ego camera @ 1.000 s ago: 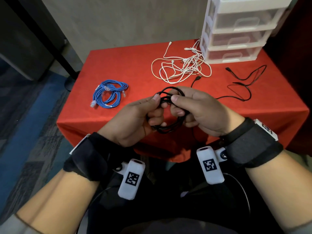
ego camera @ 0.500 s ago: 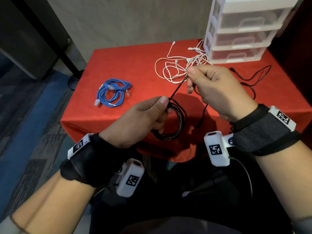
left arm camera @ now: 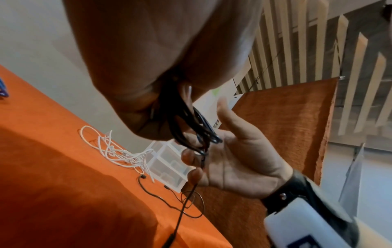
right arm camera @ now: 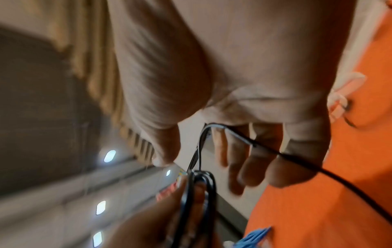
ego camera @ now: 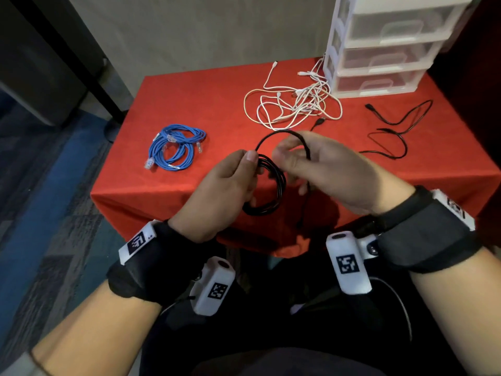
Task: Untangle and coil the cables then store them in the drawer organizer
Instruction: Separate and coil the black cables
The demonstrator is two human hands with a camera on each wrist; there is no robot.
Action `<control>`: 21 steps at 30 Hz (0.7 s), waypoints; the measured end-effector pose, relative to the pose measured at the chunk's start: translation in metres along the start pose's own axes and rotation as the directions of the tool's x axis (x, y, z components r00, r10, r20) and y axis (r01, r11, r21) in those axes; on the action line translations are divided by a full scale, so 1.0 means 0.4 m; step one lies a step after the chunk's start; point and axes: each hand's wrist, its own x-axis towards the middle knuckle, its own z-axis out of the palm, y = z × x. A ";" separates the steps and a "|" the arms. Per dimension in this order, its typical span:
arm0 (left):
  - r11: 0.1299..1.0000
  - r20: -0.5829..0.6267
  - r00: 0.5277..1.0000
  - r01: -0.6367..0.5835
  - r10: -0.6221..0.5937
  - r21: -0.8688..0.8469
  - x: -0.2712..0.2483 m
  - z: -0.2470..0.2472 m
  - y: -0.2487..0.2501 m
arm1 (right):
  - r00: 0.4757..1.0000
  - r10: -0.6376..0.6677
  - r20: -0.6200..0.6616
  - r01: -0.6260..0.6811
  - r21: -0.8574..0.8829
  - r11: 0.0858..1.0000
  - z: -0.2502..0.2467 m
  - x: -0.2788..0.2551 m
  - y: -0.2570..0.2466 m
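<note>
A black cable (ego camera: 273, 185) is partly wound into a coil above the table's near edge. My left hand (ego camera: 253, 164) pinches the top of that coil (left arm camera: 186, 127) between thumb and fingers. Right beside it, my right hand (ego camera: 292, 169) has its fingers curled round the free length, which arches as a loop (ego camera: 284, 132) from the coil over to this hand. In the right wrist view the cable (right arm camera: 297, 159) crosses those fingers (right arm camera: 254, 167). The loose tail (ego camera: 302, 213) hangs below the table edge. The clear drawer organizer (ego camera: 379, 50) stands at the back right, its drawers pushed in.
On the red tablecloth (ego camera: 217, 99) lie a coiled blue cable (ego camera: 176, 147) at the left, a tangle of white cables (ego camera: 295, 107) in front of the organizer, and a thin loose black cable (ego camera: 393, 131) at the right. Carpeted floor lies left of the table.
Half a second ago my right hand held the free cable stretched up and away; it has since swung back beside the left hand, bending the cable into a fresh loop. The left hand stayed on the coil.
</note>
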 end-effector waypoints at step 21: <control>1.000 0.087 0.996 -0.003 0.002 0.004 -0.008 0.021 0.075 | 0.903 -0.324 -0.284 0.277 -0.192 0.941 -0.043 -0.021 -0.044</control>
